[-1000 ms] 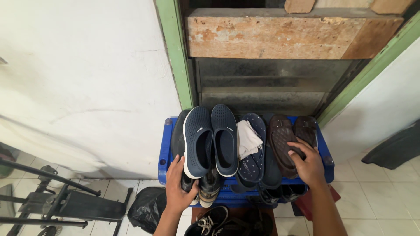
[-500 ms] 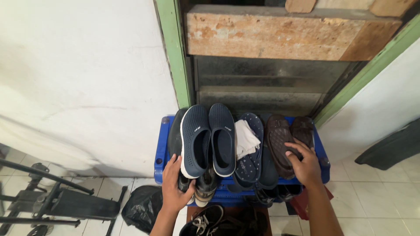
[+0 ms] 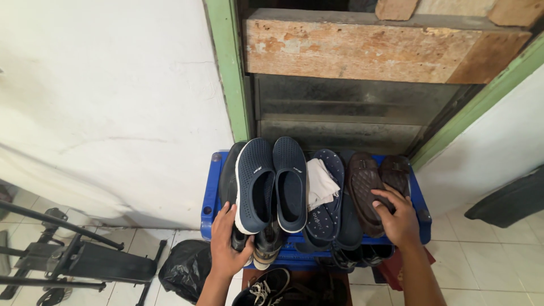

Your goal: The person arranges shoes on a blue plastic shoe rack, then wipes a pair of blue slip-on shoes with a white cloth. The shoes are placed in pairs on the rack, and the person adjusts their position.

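Little changes across the last second: both hands keep their places on the blue rack [image 3: 211, 195]. The left hand [image 3: 225, 243] stays curled around the heel of the navy shoe [image 3: 255, 184] at 7 o'clock (grip unchanged). The right hand [image 3: 401, 218], fingers spread, still presses flat on the brown shoe [image 3: 365, 190] at 3 o'clock, so no shoe has yet been lifted.

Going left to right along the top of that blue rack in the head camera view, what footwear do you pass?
Navy slip-on pair → white cloth on a dark blue patterned shoe → brown woven shoe → dark brown shoe, all on the blue rack.
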